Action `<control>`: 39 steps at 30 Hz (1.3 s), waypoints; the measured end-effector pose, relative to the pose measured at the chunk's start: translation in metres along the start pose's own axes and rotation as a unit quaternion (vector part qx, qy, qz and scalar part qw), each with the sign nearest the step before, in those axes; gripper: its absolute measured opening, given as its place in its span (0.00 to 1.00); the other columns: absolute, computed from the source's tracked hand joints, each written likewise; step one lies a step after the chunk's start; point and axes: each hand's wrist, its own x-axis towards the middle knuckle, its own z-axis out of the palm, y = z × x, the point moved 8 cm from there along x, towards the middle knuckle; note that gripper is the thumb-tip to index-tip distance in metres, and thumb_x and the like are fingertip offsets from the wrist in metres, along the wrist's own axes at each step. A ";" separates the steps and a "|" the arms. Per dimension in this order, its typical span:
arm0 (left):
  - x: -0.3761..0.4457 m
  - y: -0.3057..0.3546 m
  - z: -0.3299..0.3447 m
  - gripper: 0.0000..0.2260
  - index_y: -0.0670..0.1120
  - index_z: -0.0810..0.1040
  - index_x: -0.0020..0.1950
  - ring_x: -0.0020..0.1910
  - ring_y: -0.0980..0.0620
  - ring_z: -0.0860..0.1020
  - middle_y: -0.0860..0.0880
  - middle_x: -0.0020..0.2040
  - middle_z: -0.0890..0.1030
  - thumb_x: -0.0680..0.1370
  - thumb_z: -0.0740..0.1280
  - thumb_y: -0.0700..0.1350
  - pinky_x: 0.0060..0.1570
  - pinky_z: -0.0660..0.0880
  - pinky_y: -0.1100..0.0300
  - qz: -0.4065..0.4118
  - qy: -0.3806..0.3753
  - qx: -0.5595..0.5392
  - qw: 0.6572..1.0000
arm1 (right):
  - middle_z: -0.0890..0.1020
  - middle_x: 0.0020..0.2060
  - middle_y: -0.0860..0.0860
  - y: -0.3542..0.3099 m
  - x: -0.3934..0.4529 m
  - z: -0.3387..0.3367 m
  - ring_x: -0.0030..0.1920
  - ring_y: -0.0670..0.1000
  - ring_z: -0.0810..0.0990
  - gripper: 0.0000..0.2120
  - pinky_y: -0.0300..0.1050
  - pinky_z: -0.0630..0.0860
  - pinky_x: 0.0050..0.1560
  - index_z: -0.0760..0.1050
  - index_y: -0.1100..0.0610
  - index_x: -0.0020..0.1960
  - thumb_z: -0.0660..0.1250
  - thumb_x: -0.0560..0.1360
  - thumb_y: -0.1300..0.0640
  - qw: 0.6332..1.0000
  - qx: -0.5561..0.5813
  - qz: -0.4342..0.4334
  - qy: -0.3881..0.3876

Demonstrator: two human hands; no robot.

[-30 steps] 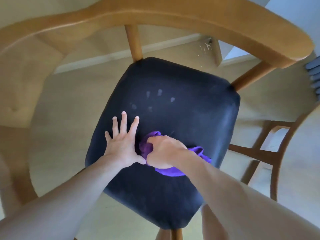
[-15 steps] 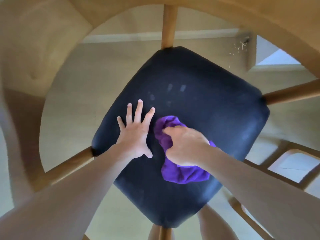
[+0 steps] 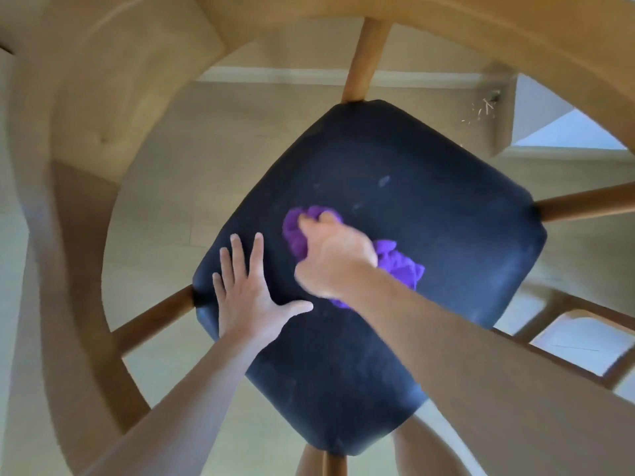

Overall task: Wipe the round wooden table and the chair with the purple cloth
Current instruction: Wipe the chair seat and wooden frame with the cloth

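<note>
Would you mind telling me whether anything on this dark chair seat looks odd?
Pale smudges mark the dark padded chair seat just beyond the crumpled purple cloth; they look like unwiped marks.

- the right hand, gripping the purple cloth, has swept further up the dark seat, toward its middle.
- the gap between it and the flat left hand has widened.
- some pale marks on the seat are gone.
</note>
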 end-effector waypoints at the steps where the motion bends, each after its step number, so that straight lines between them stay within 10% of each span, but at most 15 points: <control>1: 0.000 -0.002 0.003 0.65 0.58 0.39 0.83 0.83 0.45 0.38 0.50 0.84 0.36 0.60 0.77 0.72 0.80 0.45 0.39 -0.001 -0.005 0.001 1.000 | 0.70 0.64 0.51 -0.012 -0.006 0.015 0.50 0.59 0.76 0.25 0.46 0.70 0.40 0.68 0.48 0.68 0.62 0.71 0.54 0.999 -0.002 -0.028 -0.041; 5: 0.009 0.006 0.006 0.67 0.56 0.35 0.82 0.82 0.41 0.36 0.48 0.83 0.32 0.60 0.79 0.70 0.79 0.45 0.36 -0.010 -0.048 0.022 0.999 | 0.84 0.45 0.42 0.012 -0.009 -0.008 0.50 0.51 0.83 0.17 0.48 0.81 0.47 0.80 0.45 0.50 0.61 0.63 0.53 0.986 0.135 -0.016 -0.095; 10: 0.009 0.005 0.008 0.67 0.57 0.32 0.80 0.82 0.40 0.36 0.47 0.82 0.31 0.61 0.78 0.71 0.79 0.43 0.36 -0.004 -0.053 0.028 0.998 | 0.73 0.65 0.55 0.117 0.001 -0.092 0.53 0.58 0.76 0.28 0.45 0.68 0.50 0.69 0.51 0.71 0.67 0.71 0.55 0.911 0.259 0.213 0.241; 15: 0.012 0.002 0.011 0.65 0.57 0.32 0.81 0.82 0.41 0.34 0.48 0.82 0.30 0.63 0.78 0.69 0.78 0.41 0.37 0.001 -0.055 0.017 0.998 | 0.63 0.71 0.58 0.023 -0.014 -0.007 0.58 0.63 0.76 0.38 0.50 0.69 0.45 0.56 0.55 0.76 0.66 0.69 0.55 0.993 -0.022 0.105 0.057; 19: 0.009 -0.002 0.008 0.59 0.56 0.34 0.82 0.82 0.40 0.37 0.48 0.83 0.32 0.68 0.78 0.59 0.79 0.45 0.35 0.032 -0.050 0.024 0.998 | 0.72 0.63 0.50 -0.018 -0.061 0.058 0.52 0.57 0.75 0.25 0.48 0.70 0.44 0.68 0.48 0.68 0.63 0.72 0.53 0.997 -0.011 0.008 -0.080; 27: 0.012 -0.008 0.001 0.64 0.58 0.38 0.83 0.83 0.42 0.40 0.50 0.84 0.36 0.64 0.83 0.60 0.80 0.49 0.41 0.049 -0.070 0.022 0.996 | 0.64 0.69 0.54 0.106 -0.024 -0.067 0.52 0.60 0.74 0.34 0.49 0.68 0.50 0.61 0.51 0.75 0.66 0.71 0.58 0.916 0.234 0.229 0.233; 35: 0.004 -0.006 -0.014 0.49 0.56 0.48 0.84 0.84 0.45 0.45 0.52 0.85 0.41 0.73 0.75 0.38 0.80 0.56 0.45 0.045 -0.145 -0.007 0.988 | 0.69 0.54 0.48 0.003 -0.073 0.057 0.54 0.58 0.77 0.18 0.50 0.70 0.44 0.69 0.49 0.61 0.63 0.71 0.55 0.998 -0.024 0.029 -0.052; 39: -0.009 -0.005 -0.068 0.23 0.60 0.70 0.73 0.69 0.55 0.75 0.60 0.70 0.76 0.77 0.67 0.55 0.61 0.76 0.54 0.186 -0.148 0.055 0.970 | 0.77 0.52 0.46 0.015 -0.063 0.023 0.51 0.54 0.78 0.14 0.46 0.77 0.47 0.76 0.47 0.55 0.63 0.70 0.55 0.992 0.103 0.059 -0.041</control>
